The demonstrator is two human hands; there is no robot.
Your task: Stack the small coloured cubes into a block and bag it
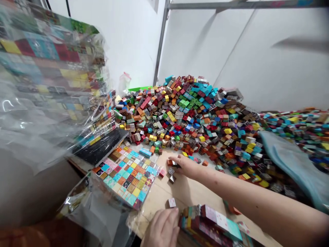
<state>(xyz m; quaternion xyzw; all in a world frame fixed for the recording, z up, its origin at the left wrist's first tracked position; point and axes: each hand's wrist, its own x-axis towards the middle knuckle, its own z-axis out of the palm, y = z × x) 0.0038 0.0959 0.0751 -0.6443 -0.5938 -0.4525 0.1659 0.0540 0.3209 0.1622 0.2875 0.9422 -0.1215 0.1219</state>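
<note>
Tabletop [203, 191]: one block stack [217, 223] by left fingers [169, 219], one cube [169, 163] at right fingers [176, 159], grips unclear

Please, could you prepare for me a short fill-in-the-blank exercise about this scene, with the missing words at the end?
1. The person's ____ hand is beside a row of stacked blocks, while the other hand is nearer to the big heap.
2. The large package at the upper left has clear ____ wrapping.
3. The wall behind the heap is ____ in colour.

Missing words: left; plastic; white.
</note>
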